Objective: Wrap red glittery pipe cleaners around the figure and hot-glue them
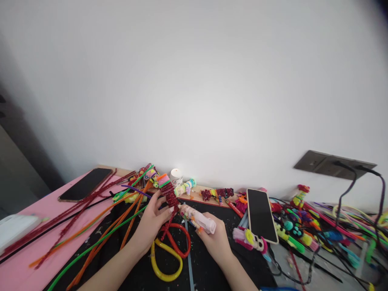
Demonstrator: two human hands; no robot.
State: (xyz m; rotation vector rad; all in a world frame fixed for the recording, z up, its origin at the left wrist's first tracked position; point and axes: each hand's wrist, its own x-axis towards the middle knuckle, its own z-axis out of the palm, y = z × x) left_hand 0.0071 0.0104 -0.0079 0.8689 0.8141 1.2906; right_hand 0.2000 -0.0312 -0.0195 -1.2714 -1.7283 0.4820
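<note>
My left hand (157,218) pinches a dark red pipe cleaner figure (170,199) with a green, pink and orange top, held tilted above the black mat. My right hand (216,240) is wrapped round a pale pink glue gun (197,217). Its tip points left at the lower part of the figure, close to my left fingertips; I cannot tell whether it touches. Below my hands lie scissors with one red and one yellow handle loop (166,279); their blades are hidden.
Long pipe cleaners (100,242) fan out on the left, over a pink sheet (27,266). A dark phone (85,184) lies there; another phone (262,216) is at right beside several small figures (251,239). A white cup (176,177) stands by the wall. Cables run from a socket (333,163).
</note>
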